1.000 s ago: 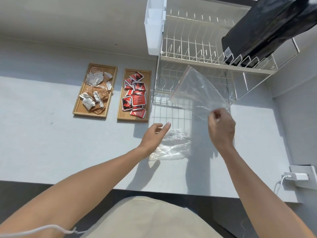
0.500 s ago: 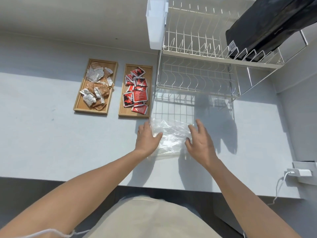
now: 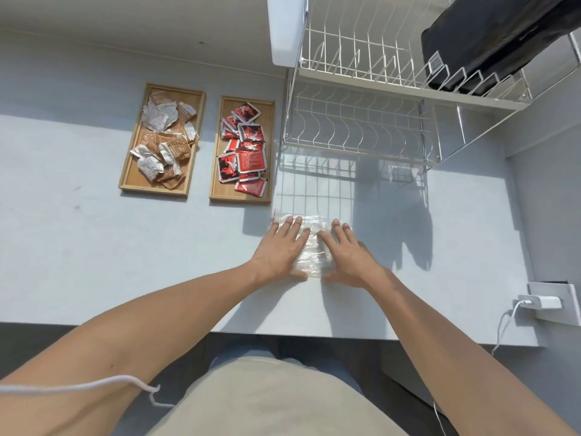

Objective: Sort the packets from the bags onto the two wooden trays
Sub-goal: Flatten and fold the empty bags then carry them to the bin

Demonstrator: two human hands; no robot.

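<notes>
While both palms are flat on the counter, here's how everything sits:

Left hand: the left hand (image 3: 280,247) is spread wide open, fingers straight, pressed down on the left part of the clear plastic bags (image 3: 309,243). Not gripping anything, just lying on top.

Right hand: the right hand (image 3: 349,253) is the same deal, flat and open, fingers fanned out, covering the right part of the plastic. Thumbs of both hands point toward each other near the front edge of the plastic.

Bags: crumpled see-through plastic, flattened on the grey counter (image 3: 78,247) between and under the hands. Can't tell how many layers are in there.

Left tray: the left wooden tray (image 3: 133,158) holds a loose heap of brown and silver packets (image 3: 163,143).

Right tray: the right wooden tray (image 3: 217,171) sits just beside the first one, not touching, with red packets (image 3: 243,149) piled in it. It's near the bags, up and to the left of them.

Rack: a white wire dish rack (image 3: 361,127) stands right of the trays, with a black bag (image 3: 490,36) lying on its top shelf.

Wall side: a white charger (image 3: 539,302) is plugged in at the far right.
</notes>
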